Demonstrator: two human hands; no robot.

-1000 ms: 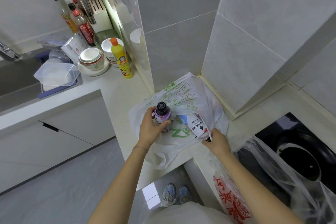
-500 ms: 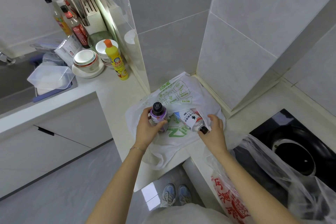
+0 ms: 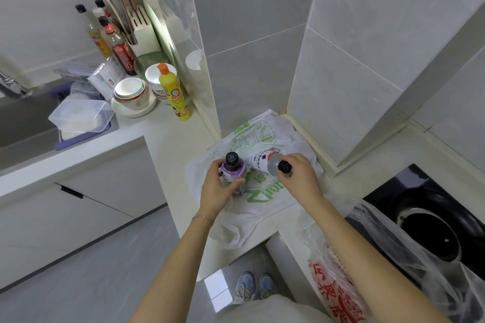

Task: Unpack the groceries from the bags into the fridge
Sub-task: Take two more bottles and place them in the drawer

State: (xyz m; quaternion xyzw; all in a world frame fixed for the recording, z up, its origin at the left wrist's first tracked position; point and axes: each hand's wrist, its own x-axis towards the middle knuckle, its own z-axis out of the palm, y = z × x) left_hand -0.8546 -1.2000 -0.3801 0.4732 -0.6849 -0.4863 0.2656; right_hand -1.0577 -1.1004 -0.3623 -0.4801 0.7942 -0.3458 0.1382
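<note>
A white plastic bag with green print lies flattened on the countertop corner. My left hand grips an upright purple bottle with a black cap over the bag. My right hand holds a white bottle with a black cap by its neck, its cap pointing up at the camera. A second, clear bag with red print hangs over the counter edge under my right forearm. No fridge is in view.
A black stove burner sits at the right under the clear bag. Along the left counter stand a yellow squeeze bottle, stacked bowls, sauce bottles, a knife block and a plastic container by the sink.
My right hand lifted the white bottle from lying on the bag to nearly upright, cap toward me. My left hand kept hold of the purple bottle.
</note>
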